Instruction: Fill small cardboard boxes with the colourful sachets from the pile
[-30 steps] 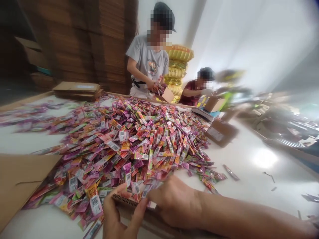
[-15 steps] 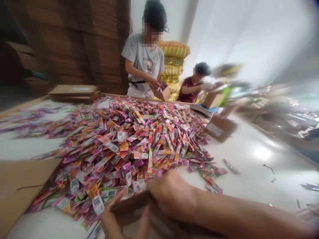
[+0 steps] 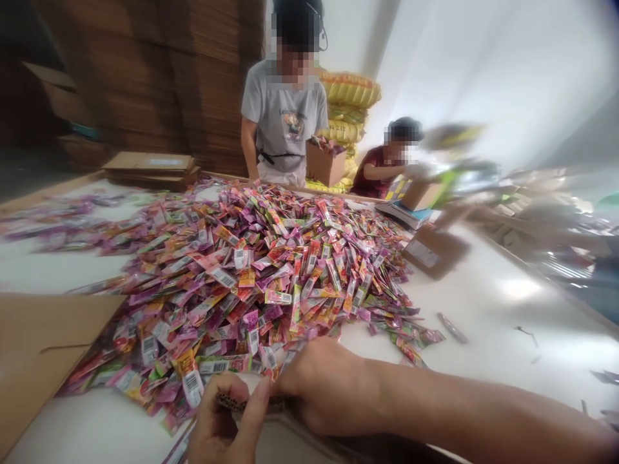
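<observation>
At the bottom of the head view, a small cardboard box [image 3: 285,444] is between my hands, its lower part cut off by the frame. My left hand [image 3: 225,419] grips the box's near-left edge, thumb on one side of the folded board and fingers on the other. My right hand [image 3: 324,386] is curled over the far edge, with its fingertips hidden. Just beyond the box spreads a big heap of small snack sachets [image 3: 261,270], pink, purple, orange and green, many with barcodes.
Brown cardboard [image 3: 53,354] lies at the left on the white table [image 3: 483,361]. Flattened cartons [image 3: 147,164] are stacked at the far left. An open box [image 3: 435,251] stands right. Across the table, one person [image 3: 285,116] holds a filled box [image 3: 326,161]; another person [image 3: 382,171] works beyond.
My left hand has closed from spread fingers to a grip on the box's edge, and the board there has tilted. The person opposite has lowered one arm and moved their box right.
</observation>
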The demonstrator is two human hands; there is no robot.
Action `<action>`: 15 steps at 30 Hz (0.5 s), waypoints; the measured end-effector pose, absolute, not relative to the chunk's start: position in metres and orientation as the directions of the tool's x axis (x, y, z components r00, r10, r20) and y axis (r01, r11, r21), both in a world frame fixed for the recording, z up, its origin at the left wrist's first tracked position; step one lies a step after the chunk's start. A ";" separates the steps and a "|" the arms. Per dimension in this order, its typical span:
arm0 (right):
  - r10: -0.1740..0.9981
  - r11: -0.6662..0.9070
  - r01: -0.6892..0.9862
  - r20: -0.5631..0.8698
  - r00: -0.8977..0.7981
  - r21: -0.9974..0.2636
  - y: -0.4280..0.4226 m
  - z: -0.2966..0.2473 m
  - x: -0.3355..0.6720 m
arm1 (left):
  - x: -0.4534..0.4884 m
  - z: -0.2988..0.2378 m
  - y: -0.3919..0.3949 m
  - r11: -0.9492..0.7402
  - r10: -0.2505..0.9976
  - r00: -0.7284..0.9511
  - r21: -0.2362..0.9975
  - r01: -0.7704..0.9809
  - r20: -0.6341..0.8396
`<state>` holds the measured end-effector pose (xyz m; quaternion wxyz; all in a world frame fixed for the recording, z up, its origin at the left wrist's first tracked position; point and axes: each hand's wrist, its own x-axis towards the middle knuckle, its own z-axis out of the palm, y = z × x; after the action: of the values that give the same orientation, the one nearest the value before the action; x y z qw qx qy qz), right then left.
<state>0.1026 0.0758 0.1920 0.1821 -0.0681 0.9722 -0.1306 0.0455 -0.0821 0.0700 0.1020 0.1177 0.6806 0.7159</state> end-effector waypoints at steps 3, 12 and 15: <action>-0.178 0.939 -0.060 -0.329 -0.927 -0.338 0.077 0.189 0.099 | 0.050 0.076 -0.077 -0.084 0.328 -0.945 0.996 -0.035 -0.006; -0.131 0.946 -0.034 -0.284 -0.950 -0.322 0.063 0.182 0.112 | 0.060 0.084 -0.075 0.012 0.319 -0.947 1.000 -0.021 -0.024; -0.053 0.972 0.007 -0.247 -0.968 -0.235 0.063 0.181 0.114 | 0.057 0.077 -0.080 0.010 0.354 -0.934 0.998 0.057 0.050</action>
<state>0.1144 0.0630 0.1811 0.1268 -0.0117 0.9849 -0.1177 0.0573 -0.0803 0.0765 0.1076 0.1463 0.7023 0.6883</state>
